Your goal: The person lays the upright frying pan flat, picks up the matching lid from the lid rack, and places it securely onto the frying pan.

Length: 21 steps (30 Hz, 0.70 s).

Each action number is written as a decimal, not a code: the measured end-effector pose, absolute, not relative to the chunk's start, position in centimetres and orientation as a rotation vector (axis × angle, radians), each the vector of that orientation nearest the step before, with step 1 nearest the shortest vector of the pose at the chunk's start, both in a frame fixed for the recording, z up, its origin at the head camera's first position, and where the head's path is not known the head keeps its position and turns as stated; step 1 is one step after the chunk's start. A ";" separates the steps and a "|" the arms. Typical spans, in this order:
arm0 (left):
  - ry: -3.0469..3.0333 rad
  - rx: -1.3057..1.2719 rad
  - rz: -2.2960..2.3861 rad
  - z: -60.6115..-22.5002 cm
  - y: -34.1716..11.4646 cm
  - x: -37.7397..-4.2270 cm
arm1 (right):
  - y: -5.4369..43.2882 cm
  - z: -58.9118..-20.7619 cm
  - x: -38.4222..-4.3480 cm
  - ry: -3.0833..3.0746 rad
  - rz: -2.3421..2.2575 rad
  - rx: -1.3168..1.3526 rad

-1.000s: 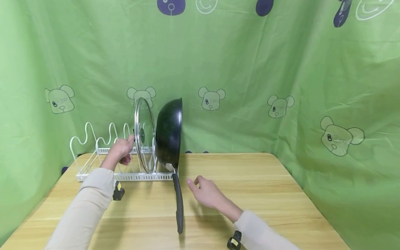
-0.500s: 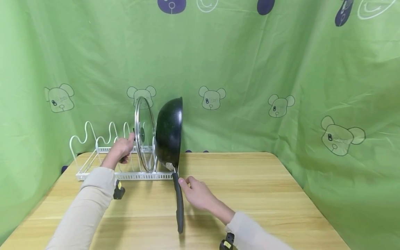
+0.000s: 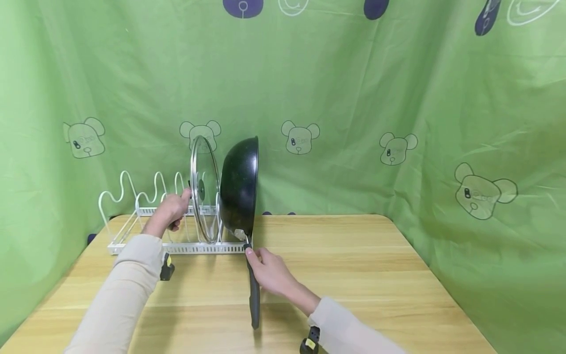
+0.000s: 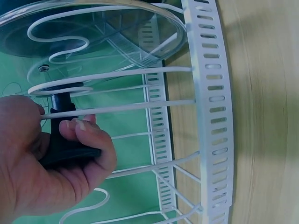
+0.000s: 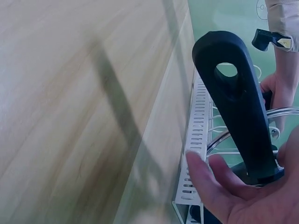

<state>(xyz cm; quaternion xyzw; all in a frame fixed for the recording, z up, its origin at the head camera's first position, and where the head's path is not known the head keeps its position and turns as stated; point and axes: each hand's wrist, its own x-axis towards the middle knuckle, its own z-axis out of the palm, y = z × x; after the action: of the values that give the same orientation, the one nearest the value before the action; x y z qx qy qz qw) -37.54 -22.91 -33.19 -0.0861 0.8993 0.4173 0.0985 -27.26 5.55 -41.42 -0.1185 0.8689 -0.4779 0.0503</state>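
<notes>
Head view: the wok (image 3: 239,187) stands on edge at the rack's (image 3: 203,249) three o'clock end, the lid (image 3: 208,179) upright toward its nine o'clock. The left hand (image 3: 170,211) holds the lid's knob (image 4: 60,151) among the wires (image 4: 131,108); a sideways pull could snag it there. The right hand (image 3: 270,272) is at the handle (image 3: 254,305), at the wok's six o'clock; whether it grips cannot be told. A loose hold there might let the wok twist and strike the lid.
</notes>
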 end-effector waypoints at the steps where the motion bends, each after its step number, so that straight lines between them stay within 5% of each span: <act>1: 2.665 -0.255 1.229 -33.2 -22.9 -37.6 | 5.5 -41.4 -27.2 2.630 -1.475 -0.356; 21: 2.680 -0.243 1.214 -33.3 -23.0 -37.8 | 3.9 -42.3 -26.8 2.401 -1.723 -0.277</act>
<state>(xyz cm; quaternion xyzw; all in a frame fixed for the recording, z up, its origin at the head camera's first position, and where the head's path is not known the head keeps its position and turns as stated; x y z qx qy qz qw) -37.84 -23.02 -33.34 -0.0818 0.9038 0.4093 0.0945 -26.81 3.88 -42.35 -0.0930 0.8059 -0.5783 0.0864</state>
